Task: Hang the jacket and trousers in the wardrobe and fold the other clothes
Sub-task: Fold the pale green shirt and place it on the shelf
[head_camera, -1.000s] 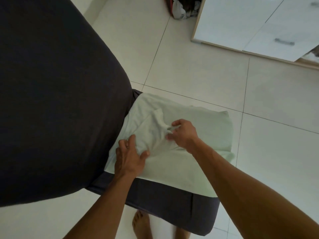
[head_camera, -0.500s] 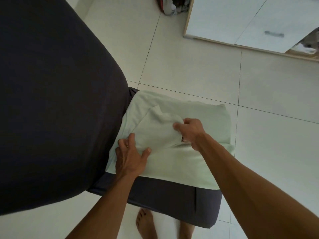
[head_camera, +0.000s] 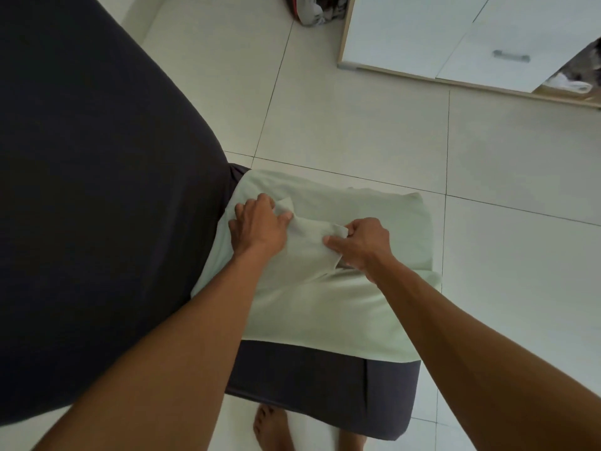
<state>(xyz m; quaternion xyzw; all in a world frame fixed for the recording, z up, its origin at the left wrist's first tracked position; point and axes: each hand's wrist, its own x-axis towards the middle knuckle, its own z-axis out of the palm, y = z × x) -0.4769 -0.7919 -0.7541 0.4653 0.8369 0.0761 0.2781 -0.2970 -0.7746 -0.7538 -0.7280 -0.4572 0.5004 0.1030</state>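
A pale green garment (head_camera: 325, 304) lies spread on the corner of a bed covered in dark grey sheet (head_camera: 309, 385). A smaller folded flap of the same cloth (head_camera: 309, 242) lies on top, between my hands. My left hand (head_camera: 257, 226) grips the flap's far left corner with curled fingers. My right hand (head_camera: 364, 244) pinches the flap's right corner between thumb and fingers. Both forearms reach in from the bottom of the view.
The dark mattress (head_camera: 97, 190) fills the left side. A white wardrobe with a drawer handle (head_camera: 510, 55) stands at the top right, clothes (head_camera: 572, 83) showing in its open part. A bag of clothes (head_camera: 315, 11) sits on the tiled floor. My bare foot (head_camera: 273, 428) is below the bed corner.
My left hand has moved up from the near left edge to the flap's far left corner. My right hand has drawn the flap's corner rightward, so the flap lies wider.
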